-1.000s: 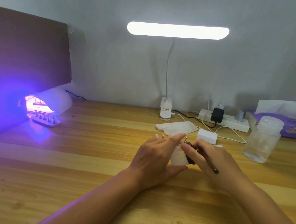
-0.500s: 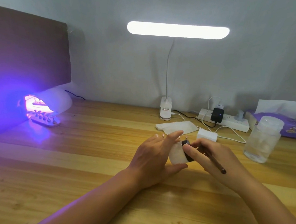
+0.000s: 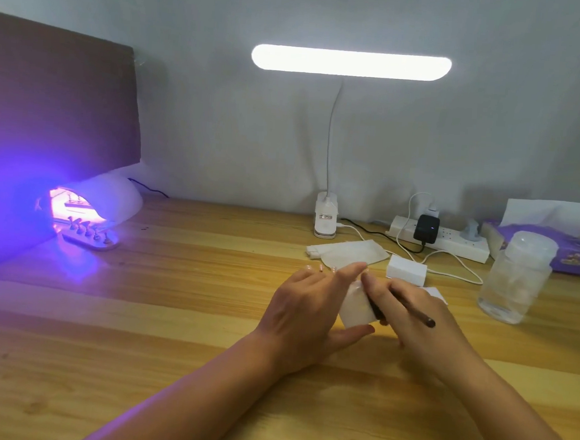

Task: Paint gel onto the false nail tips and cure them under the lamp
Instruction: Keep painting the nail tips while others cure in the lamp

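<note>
pinching a white wipe (image 3: pixel 356 308) in the left hand (image 3: pixel 304 318), gripping the brush (image 3: pixel 414 313) in the right hand (image 3: pixel 411 335), likely cleaning it while curing nail tips (image 3: pixel 88 232) at the far-left lamp (image 3: pixel 111 196).

head view | faces forward-down (wide-angle) | close over table (image 3: pixel 136 329)

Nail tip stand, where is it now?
In the head view, the nail tip stand sits far left on the table, at the mouth of the curing lamp.
</note>
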The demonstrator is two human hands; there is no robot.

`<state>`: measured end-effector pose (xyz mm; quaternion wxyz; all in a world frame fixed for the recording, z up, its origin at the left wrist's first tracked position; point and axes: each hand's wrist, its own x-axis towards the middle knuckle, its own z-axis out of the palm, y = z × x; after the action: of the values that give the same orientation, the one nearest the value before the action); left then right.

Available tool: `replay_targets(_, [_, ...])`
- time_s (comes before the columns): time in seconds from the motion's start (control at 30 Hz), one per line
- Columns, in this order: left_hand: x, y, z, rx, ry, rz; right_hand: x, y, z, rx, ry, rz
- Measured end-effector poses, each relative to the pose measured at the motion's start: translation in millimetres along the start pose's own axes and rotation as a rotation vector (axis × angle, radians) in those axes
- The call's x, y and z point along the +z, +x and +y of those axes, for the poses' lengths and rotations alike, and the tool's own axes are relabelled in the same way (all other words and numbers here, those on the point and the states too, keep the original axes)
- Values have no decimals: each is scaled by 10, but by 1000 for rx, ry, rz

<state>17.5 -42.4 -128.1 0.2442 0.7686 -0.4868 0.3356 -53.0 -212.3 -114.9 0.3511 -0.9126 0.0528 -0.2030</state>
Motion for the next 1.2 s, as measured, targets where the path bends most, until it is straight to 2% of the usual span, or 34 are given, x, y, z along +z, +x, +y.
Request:
replay_targets(0.17, [13,26,20,40,47,68,40,37,-80,180,111,19])
replay_targets(0.33, [-1,11,-21,-71,-53,93,59,-12,-104,89,273,-82])
replay_targets(0.43, [30,-5,-41,-123,-81,98,117,-9,-118,71,301,-40])
replay_targets(0.53, [57,11,-80,-309,-206,140,107,63,-125,36,442,20])
replay_targets(0.63, [56,17,-256,-560,-330,218,44,150,-73,118,555,186])
replay_targets(0.7, [32,9,-430,-749,-369,264,-19,139,-8,54,400,349])
replay_targets(0.77, [5,8,-584,-892,-411,267,-72,87,63,-22,249,407])
replay_targets(0.9, [10,37,-777,-962,-400,173,-95,88,176,-62,253,361])
replay_targets(0.93, [19,56,-812,-976,-401,126,-95,99,203,-29,317,345])
replay_targets(1.03, [64,109,-873,-1010,-608,-8,-105,145,236,157,648,324])
replay_targets(1.1, [109,129,-905,-984,-578,-81,-145,181,241,246,821,325])
replay_targets(1.2, [187,169,-934,-958,-513,-116,-145,200,249,245,786,357])
